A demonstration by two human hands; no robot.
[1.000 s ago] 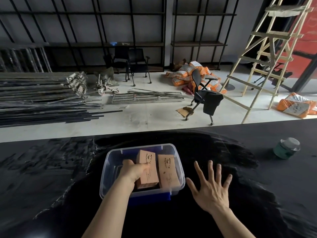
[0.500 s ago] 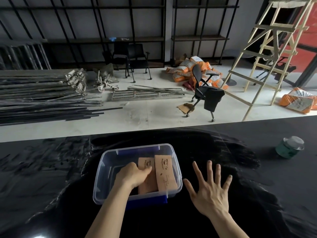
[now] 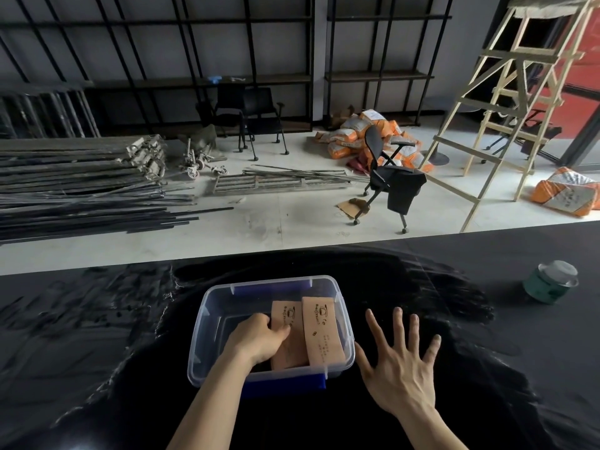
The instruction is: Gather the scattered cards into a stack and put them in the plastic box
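A clear plastic box (image 3: 212, 323) with blue clips stands on the black table in front of me. Two stacks of tan cards lie side by side in its right half. My left hand (image 3: 258, 341) reaches into the box and rests on the left stack (image 3: 287, 323), fingers curled over its near left edge. The right stack (image 3: 321, 329) lies free along the box's right wall. My right hand (image 3: 401, 368) lies flat on the table just right of the box, fingers spread, holding nothing.
A green tin with a pale lid (image 3: 550, 282) stands on the table (image 3: 97, 352) at the far right. Beyond the table's far edge lie metal rods, chairs, orange sacks and a wooden ladder on the floor.
My left hand has lowered the left card stack from a tilted, raised position until it lies flat in the box. The right hand has stayed in place.
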